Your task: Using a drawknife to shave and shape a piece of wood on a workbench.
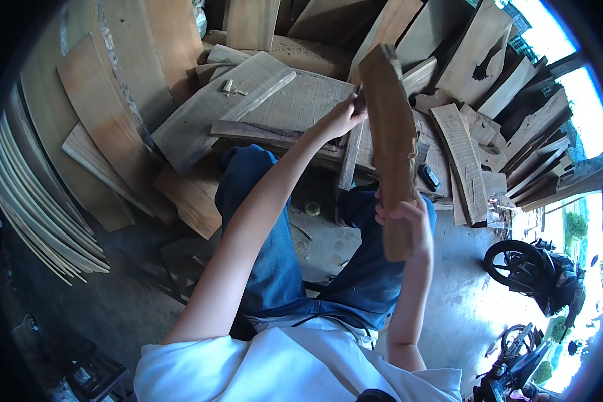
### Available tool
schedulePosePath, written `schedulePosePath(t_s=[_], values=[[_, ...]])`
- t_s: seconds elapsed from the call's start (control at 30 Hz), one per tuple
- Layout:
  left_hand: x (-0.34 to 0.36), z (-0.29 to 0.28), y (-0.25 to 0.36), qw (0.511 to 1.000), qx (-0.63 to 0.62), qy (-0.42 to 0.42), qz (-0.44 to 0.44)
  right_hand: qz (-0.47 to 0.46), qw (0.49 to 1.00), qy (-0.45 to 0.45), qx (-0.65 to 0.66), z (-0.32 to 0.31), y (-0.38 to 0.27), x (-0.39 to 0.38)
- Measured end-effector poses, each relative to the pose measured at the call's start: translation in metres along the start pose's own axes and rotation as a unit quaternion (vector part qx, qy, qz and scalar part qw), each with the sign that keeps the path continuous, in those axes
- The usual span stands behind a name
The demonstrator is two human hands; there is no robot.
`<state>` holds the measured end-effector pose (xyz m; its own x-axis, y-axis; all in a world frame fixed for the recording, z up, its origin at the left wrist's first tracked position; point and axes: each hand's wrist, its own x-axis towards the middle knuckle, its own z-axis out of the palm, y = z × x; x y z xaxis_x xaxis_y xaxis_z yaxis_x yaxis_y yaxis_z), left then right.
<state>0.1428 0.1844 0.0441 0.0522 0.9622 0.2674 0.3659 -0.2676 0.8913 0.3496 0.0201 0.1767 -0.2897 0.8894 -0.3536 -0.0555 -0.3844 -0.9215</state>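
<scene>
I hold a long rough brown wood plank [391,134] upright in front of me, above my knees in blue jeans. My right hand [407,224] grips its lower end, fingers wrapped around the edge. My left hand [345,117] reaches out at arm's length and presses against the plank's upper left edge; whether it holds a small tool there I cannot tell.
Piles of wood boards and offcuts [261,100] fill the ground ahead and to the right. Curved thin strips [40,221] lean at the left. A small dark object [429,177] lies on the boards. A parked motorbike [539,271] stands at the right on the concrete floor [462,288].
</scene>
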Motion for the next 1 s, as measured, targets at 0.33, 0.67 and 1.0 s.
schedulePosePath(t_s=[0.33, 0.67, 1.0], values=[[-0.009, 0.003, 0.000, 0.999, -0.005, -0.014, 0.028, -0.171, 0.978, -0.013, 0.118, -0.002, -0.055, -0.039], [0.001, -0.017, 0.033, 0.979, -0.097, 0.137, 0.115, -0.213, 0.942, 0.255, -0.058, -0.121, -0.035, -0.111], [-0.005, -0.053, -0.008, 0.840, -0.320, 0.432, -0.071, 0.092, 0.907, 0.322, -0.255, -0.328, 0.237, -0.111]])
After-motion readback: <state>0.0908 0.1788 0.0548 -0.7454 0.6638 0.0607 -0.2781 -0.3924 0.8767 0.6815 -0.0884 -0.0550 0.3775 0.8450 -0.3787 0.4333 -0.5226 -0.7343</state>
